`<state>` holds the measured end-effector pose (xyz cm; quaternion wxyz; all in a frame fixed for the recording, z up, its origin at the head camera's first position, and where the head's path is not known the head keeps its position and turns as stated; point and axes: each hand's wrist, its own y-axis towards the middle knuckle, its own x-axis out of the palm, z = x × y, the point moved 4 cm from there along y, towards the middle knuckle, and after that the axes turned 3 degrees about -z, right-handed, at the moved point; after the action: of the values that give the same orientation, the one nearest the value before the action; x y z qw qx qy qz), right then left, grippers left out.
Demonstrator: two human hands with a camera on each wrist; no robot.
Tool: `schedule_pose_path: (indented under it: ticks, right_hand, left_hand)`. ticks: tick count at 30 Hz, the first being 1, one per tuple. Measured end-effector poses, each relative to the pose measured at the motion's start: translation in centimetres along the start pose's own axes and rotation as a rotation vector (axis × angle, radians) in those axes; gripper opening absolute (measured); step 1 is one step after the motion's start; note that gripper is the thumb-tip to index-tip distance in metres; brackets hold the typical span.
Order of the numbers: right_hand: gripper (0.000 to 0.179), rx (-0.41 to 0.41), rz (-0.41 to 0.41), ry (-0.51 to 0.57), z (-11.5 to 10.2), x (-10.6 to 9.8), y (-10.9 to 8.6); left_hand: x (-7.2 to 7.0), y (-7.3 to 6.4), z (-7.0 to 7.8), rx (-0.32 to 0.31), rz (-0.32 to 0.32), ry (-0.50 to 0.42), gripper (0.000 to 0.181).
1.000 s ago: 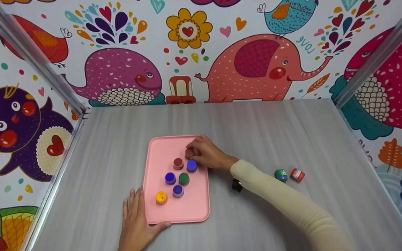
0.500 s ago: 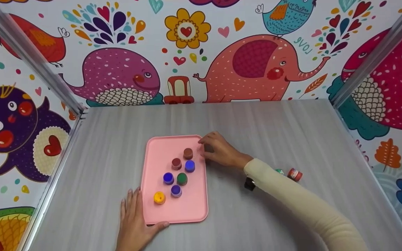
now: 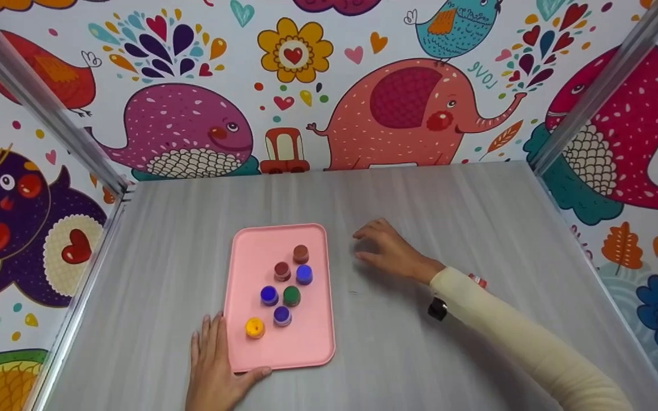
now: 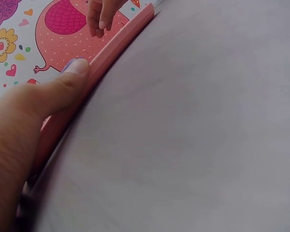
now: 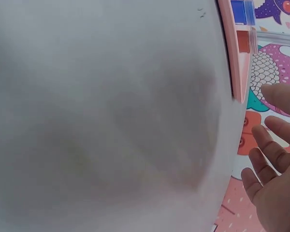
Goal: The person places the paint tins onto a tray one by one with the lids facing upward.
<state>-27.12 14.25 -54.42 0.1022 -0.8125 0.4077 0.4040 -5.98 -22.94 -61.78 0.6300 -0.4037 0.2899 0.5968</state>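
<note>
A pink tray (image 3: 312, 348) lies on the table with several small paint pots on it. They include a yellow pot (image 3: 255, 327), a green pot (image 3: 291, 295), a dark red pot (image 3: 282, 271) and a brown pot (image 3: 301, 253), with blue and violet ones among them. My left hand (image 3: 212, 365) rests at the tray's near left corner, fingers straight along the side and thumb against the near rim. To the right of the tray, apart from it, my right hand (image 3: 392, 251) hovers over the table with loosely bent fingers and holds nothing.
A red paint pot (image 3: 477, 279) shows partly behind the right sleeve (image 3: 512, 319), off the tray. Grey tabletop (image 3: 386, 354) spreads around the tray. Patterned walls (image 3: 192, 125) and metal frame posts (image 3: 597, 85) bound the table.
My right hand has let go of the brown pot on the tray and moved right, off the tray. The sleeve now covers the loose green pot. My left hand stays at the tray.
</note>
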Motion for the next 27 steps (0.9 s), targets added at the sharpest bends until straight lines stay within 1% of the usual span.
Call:
schedule_pose_path:
  ticks: [4,8,13,19,23,27]
  right_hand:
    - [0.039,-0.004,-0.004,-0.002,0.4,-0.4,-1.6]
    - [0.038,-0.009,-0.008,-0.016,0.6,-0.9,-3.2]
    - [0.038,0.043,-0.005,-0.016,1.3,-1.8,-5.1]
    - [0.037,0.080,0.030,-0.030,2.0,-2.9,-7.2]
    - [0.037,0.080,0.070,-0.039,2.2,-3.6,-8.7]
    - [0.037,0.107,0.103,-0.035,2.6,-4.0,-10.4]
  left_hand:
    - [-0.1,0.0,0.1,-0.022,-0.032,0.001,0.158]
    - [-0.1,-0.1,0.1,-0.029,-0.041,0.003,0.158]
    - [-0.2,0.0,0.0,-0.024,-0.039,0.006,0.158]
    - [-0.3,0.0,0.0,-0.026,-0.055,0.002,0.160]
    - [-0.3,-0.1,-0.1,-0.014,-0.044,-0.001,0.159]
    - [-0.2,-0.2,0.0,0.015,-0.013,0.000,0.157]
